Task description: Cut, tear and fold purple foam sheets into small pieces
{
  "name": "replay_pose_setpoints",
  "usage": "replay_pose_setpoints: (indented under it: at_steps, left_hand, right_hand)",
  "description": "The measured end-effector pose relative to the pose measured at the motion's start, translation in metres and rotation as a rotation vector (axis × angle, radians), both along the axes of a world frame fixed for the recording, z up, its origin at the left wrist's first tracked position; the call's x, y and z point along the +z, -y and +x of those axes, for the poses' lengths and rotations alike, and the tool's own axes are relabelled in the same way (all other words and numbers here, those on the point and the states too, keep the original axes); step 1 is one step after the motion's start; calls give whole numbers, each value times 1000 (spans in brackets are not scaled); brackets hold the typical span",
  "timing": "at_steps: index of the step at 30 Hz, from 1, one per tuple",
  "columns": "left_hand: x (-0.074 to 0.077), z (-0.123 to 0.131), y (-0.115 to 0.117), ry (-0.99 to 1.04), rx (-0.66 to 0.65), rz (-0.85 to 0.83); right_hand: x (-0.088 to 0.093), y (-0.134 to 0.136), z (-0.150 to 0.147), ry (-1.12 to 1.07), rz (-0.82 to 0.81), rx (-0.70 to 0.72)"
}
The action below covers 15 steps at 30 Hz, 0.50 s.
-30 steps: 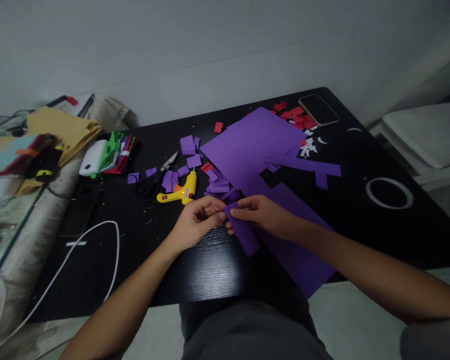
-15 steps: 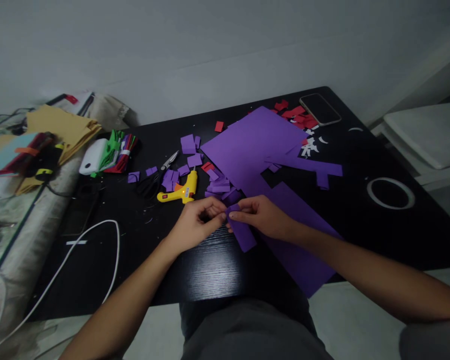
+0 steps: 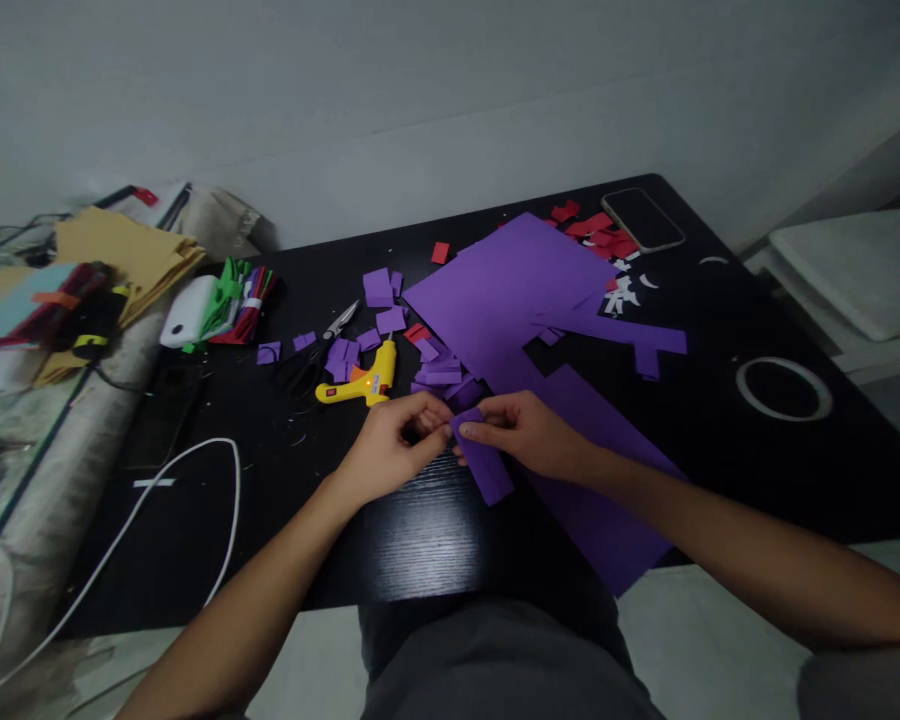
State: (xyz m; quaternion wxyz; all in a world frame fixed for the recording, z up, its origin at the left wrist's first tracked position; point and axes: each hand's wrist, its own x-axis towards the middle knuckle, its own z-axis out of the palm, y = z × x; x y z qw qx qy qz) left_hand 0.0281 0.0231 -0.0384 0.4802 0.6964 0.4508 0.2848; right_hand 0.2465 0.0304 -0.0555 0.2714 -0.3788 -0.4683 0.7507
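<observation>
A narrow strip of purple paper (image 3: 486,472) slants between my hands, its lower end hanging free over the black table. My right hand (image 3: 529,432) pinches its upper end between thumb and fingers. At the strip's top left edge, my left hand (image 3: 397,440) has thumb and fingertips closed on it. Just behind my hands lie several small folded purple paper pieces (image 3: 441,372). Large purple sheets (image 3: 510,280) spread behind and under my right hand and forearm.
A yellow glue gun (image 3: 360,382) and scissors (image 3: 322,345) lie left of my hands. Red scraps (image 3: 607,240) and a phone (image 3: 643,219) are at the back right, a tape ring (image 3: 784,388) at the right. A white cable (image 3: 234,490) loops at the left.
The top of the purple strip looks flatter between my fingers than before. My hands have stayed almost in place.
</observation>
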Motion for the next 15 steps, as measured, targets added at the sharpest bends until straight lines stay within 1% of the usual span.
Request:
replay_pose_setpoints:
  at_steps: [4, 7, 10, 15]
  left_hand:
    - [-1, 2, 0, 54, -11, -77]
    - [-2, 3, 1, 54, 23, -57]
    - [-4, 3, 1, 36, 63, 20]
    - [-4, 2, 3, -63, 52, 216]
  right_hand:
    - [-1, 0, -2, -16, -26, 15]
    - [-2, 0, -2, -49, -52, 46]
    - [-4, 2, -3, -88, -120, 68]
    - [-6, 3, -3, -104, -167, 83]
